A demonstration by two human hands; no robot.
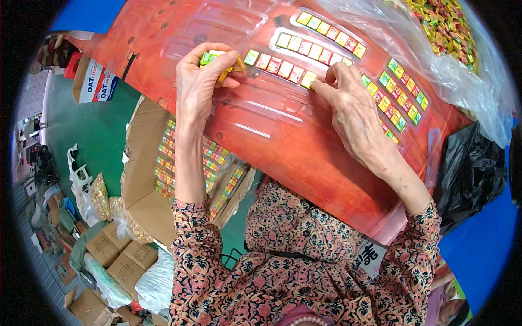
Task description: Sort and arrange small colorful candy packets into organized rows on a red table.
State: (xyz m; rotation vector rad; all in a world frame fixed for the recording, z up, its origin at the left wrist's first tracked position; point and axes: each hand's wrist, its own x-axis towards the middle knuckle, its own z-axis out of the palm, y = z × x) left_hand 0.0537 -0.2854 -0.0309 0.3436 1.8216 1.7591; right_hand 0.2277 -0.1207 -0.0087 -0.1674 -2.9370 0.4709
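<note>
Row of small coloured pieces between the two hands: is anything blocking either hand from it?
Nothing visible. The right hand has fingertips beside the row's yellow end piece; the left hand, holding yellow and green pieces, is near its other end.

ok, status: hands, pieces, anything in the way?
Left hand gripping small green-and-yellow blocks. Right hand at right end of nearest row of small square multicoloured pieces. Crumpled clear plastic sheeting apart from both hands.
</note>
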